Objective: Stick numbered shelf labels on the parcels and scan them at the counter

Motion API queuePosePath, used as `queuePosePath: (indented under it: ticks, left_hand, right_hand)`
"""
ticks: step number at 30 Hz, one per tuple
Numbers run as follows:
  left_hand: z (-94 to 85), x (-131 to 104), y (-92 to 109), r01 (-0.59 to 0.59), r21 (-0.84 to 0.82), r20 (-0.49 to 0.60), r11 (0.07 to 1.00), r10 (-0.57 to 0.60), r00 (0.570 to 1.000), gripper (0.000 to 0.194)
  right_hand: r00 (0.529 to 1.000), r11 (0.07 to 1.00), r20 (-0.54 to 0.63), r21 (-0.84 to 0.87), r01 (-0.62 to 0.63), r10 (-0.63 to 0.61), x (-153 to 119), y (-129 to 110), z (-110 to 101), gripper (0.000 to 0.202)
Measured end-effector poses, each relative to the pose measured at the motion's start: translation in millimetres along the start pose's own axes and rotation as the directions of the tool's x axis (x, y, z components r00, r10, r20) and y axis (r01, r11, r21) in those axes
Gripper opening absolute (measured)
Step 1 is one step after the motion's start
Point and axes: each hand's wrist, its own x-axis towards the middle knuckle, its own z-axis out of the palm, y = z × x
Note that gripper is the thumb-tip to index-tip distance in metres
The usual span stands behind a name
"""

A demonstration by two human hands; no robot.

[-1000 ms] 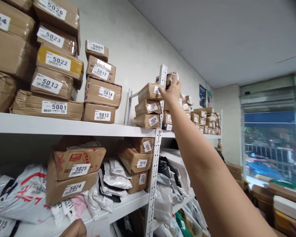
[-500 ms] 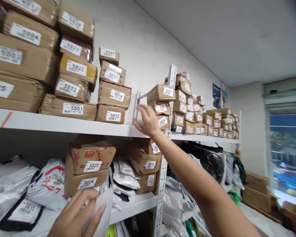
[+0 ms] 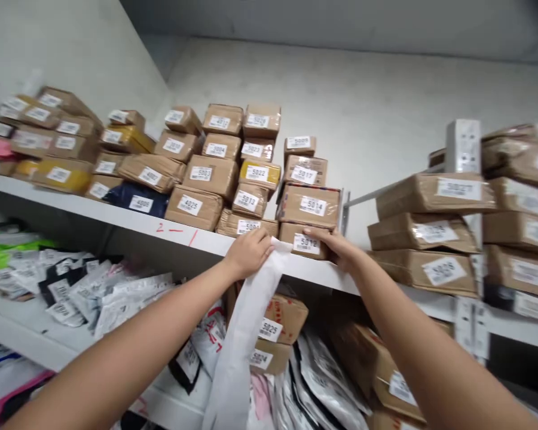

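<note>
My left hand (image 3: 250, 253) is closed on the top end of a long white paper strip (image 3: 246, 334), which hangs down in front of the lower shelf. The fingers are at the upper shelf's edge, just below the box labelled 5001 (image 3: 233, 223). My right hand (image 3: 336, 246) rests on the right part of the box labelled 5012 (image 3: 289, 234), its fingers reaching over the front beside the label and the rest round the right side. Above that box are stacked the boxes labelled 5014 (image 3: 291, 206), 5017 (image 3: 291, 170) and one more.
The upper shelf (image 3: 130, 222) carries many labelled cartons to the left. Stacked boxes (image 3: 390, 203) and a white metal post (image 3: 462, 146) stand at the right. Below, the lower shelf (image 3: 22, 319) holds bagged parcels (image 3: 130, 298) and boxes.
The view has swung left. My right hand has moved from the gap beside the stack to the 5012 box. My left hand has risen to the shelf edge with the white paper.
</note>
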Motion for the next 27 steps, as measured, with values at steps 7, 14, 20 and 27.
queuePosePath:
  ticks: [7,14,20,27]
  left_hand:
    - [14.3,-8,1,-0.041,-0.065,-0.233,0.997,0.025,0.972,0.033]
    - [18.1,-9,1,-0.108,-0.093,-0.305,0.99,0.075,0.95,0.035]
    - [23.0,-11,0,-0.13,-0.095,-0.397,0.987,0.082,0.914,0.029]
    - [22.6,-12,0,-0.183,-0.128,-0.476,0.975,0.102,0.874,0.015]
  right_hand:
    - [0.999,0.999,-0.034,-0.022,0.034,-0.035,-3,-1,4,0.064]
    - [1.0,0.999,-0.022,0.036,-0.011,0.012,3,0,6,0.073]
    - [0.999,0.999,-0.037,0.026,0.041,-0.04,5,-1,10,0.077]
    - [0.997,0.998,-0.04,0.004,0.068,-0.068,7,2,20,0.086]
